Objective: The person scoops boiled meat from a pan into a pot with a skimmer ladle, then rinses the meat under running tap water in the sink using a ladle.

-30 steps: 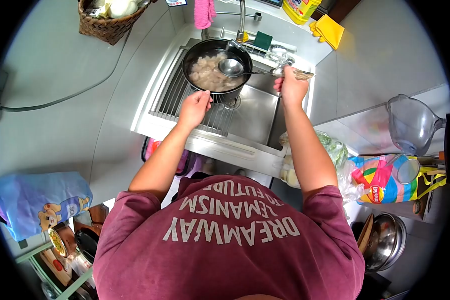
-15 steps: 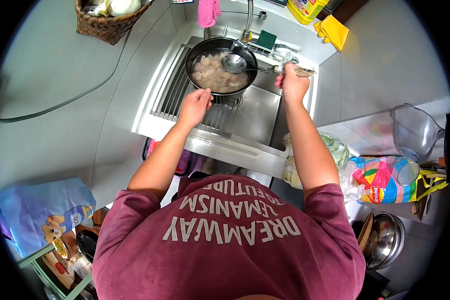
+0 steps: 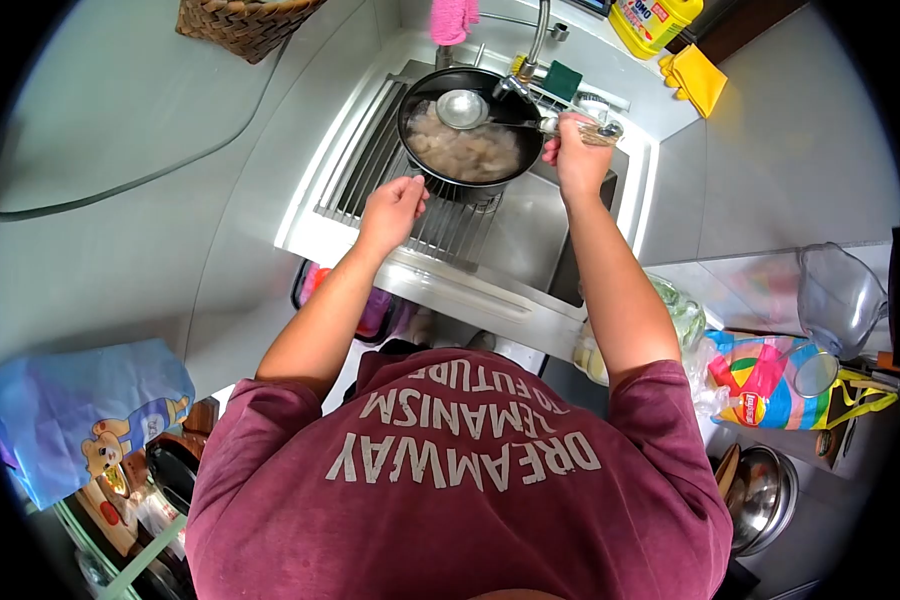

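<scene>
A dark round pot (image 3: 406, 140) stands on the metal rack over the sink. Pale pinkish pieces (image 3: 465, 150) lie in cloudy water inside it. My right hand (image 3: 578, 160) grips the handle of a metal ladle (image 3: 462, 109), reaching in from the right. The ladle's bowl is over the far left part of the pot, near the water surface. My left hand (image 3: 394, 208) is closed beside the pot's near left rim, fingertips pinched together. What it holds, if anything, is hidden. Above the pot's far right rim is the faucet (image 3: 515, 86).
Under the pot, the slatted rack (image 3: 430, 232) spans the left of the sink (image 3: 515, 235). Behind are a pink cloth (image 3: 454, 20), green scouring pad (image 3: 562, 80), yellow bottle (image 3: 655, 22) and yellow gloves (image 3: 695, 80). A woven basket (image 3: 245, 28) sits at upper left.
The ladle's bowl has moved left and away from me across the pot. My left hand is a little farther from the rim. The whole view has shifted slightly.
</scene>
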A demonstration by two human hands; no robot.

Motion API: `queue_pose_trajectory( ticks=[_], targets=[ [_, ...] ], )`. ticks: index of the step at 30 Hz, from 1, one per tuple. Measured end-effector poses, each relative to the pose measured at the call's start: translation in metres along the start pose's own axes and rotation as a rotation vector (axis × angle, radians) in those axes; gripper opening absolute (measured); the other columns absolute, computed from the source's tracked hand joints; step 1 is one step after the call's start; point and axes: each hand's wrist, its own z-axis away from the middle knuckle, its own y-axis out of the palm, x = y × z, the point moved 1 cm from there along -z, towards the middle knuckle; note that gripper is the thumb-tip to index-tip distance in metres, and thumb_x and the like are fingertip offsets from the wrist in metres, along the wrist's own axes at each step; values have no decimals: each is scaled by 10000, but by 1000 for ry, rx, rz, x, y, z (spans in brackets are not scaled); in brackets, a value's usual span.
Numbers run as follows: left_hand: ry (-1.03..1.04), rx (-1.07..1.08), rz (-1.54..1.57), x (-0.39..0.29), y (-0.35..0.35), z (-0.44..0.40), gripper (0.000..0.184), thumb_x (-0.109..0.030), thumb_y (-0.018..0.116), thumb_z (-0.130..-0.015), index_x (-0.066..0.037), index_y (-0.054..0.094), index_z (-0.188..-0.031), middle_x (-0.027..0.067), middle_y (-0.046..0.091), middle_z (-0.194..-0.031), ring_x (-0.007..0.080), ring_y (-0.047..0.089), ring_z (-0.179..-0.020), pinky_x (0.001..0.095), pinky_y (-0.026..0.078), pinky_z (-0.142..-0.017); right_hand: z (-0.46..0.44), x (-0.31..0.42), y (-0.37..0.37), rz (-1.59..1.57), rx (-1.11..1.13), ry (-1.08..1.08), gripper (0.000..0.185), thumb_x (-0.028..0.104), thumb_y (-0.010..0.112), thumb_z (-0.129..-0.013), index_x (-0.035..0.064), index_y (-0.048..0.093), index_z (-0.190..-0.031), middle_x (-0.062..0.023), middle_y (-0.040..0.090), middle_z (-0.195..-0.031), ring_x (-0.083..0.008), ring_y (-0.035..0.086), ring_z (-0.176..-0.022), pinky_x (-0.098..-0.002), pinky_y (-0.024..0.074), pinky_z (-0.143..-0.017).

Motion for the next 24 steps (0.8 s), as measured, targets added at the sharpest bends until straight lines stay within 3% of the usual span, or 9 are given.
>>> queue_pose_trajectory(
  ticks=[14, 17, 24],
  targets=[
    [22, -9, -53, -3, -4, 5, 362, -294, 514, -963, -14, 613, -759, 3, 556, -607, 78, 503, -555, 238, 409, -533, 21, -1, 11, 38, 138, -48, 150, 127, 638, -822, 6, 642, -910, -37, 606, -664, -95, 569, -506, -250, 474, -444],
    [16, 2, -44, -3, -1, 3, 364, -296, 512, -963, -14, 612, -756, 3, 554, -606, 79, 502, -555, 240, 408, -533, 23, -3, 13, 42, 131, -76, 170, 155, 629, -867, 6, 643, -949, -58, 581, -599, -103, 536, -454, -242, 439, -413],
    [14, 17, -40, -3, 1, 0, 365, -298, 508, -964, -18, 614, -755, 2, 553, -606, 77, 501, -557, 240, 404, -531, 27, -4, 11, 74, 166, -54, 136, 142, 651, -828, 26, 649, -901, -30, 600, -635, -87, 557, -496, -240, 458, -439]
  ],
)
